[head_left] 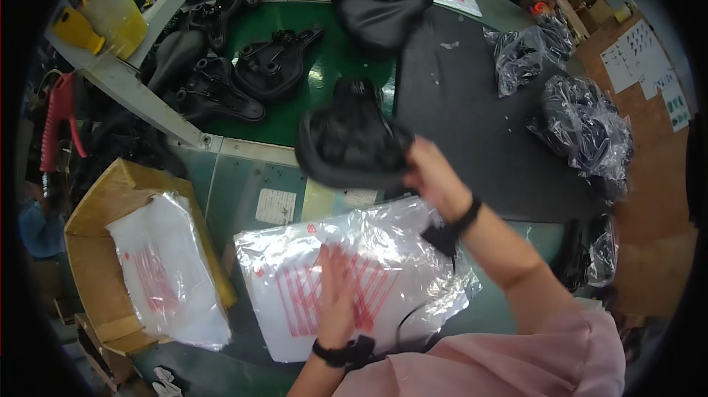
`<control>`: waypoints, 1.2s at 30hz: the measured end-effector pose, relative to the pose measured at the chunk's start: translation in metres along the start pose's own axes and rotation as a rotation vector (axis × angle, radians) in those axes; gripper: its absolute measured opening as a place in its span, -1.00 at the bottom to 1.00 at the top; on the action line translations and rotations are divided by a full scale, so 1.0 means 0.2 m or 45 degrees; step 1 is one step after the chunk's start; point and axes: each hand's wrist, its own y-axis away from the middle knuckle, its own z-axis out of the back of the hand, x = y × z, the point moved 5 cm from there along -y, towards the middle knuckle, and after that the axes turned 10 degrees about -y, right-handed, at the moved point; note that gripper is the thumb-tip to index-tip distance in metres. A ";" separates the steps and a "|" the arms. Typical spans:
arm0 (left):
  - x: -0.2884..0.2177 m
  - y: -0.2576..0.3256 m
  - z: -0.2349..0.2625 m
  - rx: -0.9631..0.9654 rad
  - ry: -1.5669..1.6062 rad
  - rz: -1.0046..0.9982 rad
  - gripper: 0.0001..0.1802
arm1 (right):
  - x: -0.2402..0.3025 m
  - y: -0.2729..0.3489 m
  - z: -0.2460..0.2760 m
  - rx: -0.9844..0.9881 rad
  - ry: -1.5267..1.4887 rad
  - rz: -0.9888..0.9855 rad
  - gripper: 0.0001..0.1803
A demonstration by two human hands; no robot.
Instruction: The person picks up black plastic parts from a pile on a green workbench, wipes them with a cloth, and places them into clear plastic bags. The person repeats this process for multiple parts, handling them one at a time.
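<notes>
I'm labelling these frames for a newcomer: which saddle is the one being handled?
Start at the green belt strewn with black saddles. Just below its near edge, the right hand holds one saddle above a clear bag. It alone is lifted; the others lie flat.

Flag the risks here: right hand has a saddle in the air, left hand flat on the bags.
1. The right hand grips the black saddle by one edge only; it could slip.
2. The left hand presses the slick stack of clear bags; the bags could slide.
3. A black cord lies across the stack and might snag.
</notes>
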 end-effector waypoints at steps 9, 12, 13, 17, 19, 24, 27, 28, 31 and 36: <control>-0.23 0.47 -0.18 -0.133 0.571 -0.321 -0.38 | -0.02 1.50 0.11 0.010 0.971 0.669 -0.22; -0.50 0.57 -0.27 0.080 0.260 -0.199 -0.42 | 0.41 1.72 0.20 -0.030 1.769 1.080 0.01; -0.53 0.60 -0.37 0.196 0.296 -0.063 -0.45 | 0.46 1.75 0.18 0.138 1.933 1.009 0.06; -0.42 0.65 -0.66 0.547 0.123 0.029 -0.47 | 0.35 1.85 0.50 0.316 1.372 0.441 0.02; -0.37 0.63 -0.79 0.745 0.388 0.280 -0.40 | 0.24 1.94 0.60 0.356 0.894 0.581 -0.17; -0.10 0.53 -0.87 0.232 -1.124 -0.222 -0.45 | -0.15 2.13 0.82 0.536 -0.903 -0.128 -0.05; 0.24 0.62 -0.97 0.031 -1.869 -0.651 -0.29 | -0.20 2.19 0.86 0.564 -1.431 -0.152 0.04; 0.36 0.60 -0.95 0.022 -1.958 -0.568 -0.26 | -0.20 2.22 0.87 0.597 -1.479 -0.146 0.04; 0.50 0.53 -0.83 0.020 -1.916 -0.606 -0.23 | -0.20 2.26 0.95 0.726 -1.519 -0.120 0.05; 0.37 0.66 -0.63 0.009 -2.025 -0.531 -0.55 | -0.19 2.27 1.09 0.302 -1.031 -0.042 -0.05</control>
